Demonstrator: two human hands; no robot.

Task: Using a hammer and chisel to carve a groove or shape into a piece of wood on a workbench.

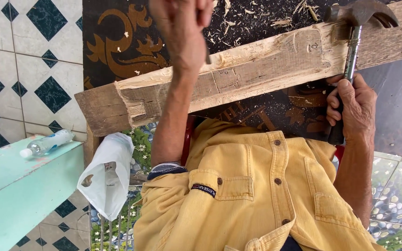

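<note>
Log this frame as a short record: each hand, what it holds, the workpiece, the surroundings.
left: left hand raised in a fist above the plank, closed on a thin dark tool that is mostly hidden
right: right hand grips the hammer by its handle, with the head up over the plank
workpiece: rough plank, chipped along its upper edge, lying across a dark patterned mat
debris: wood chips on the mat
nearby: plastic bottle on a green bench; white bag beside it

Claw hammer (355,28) upright, chiselled plank (238,79) crosswise
</note>
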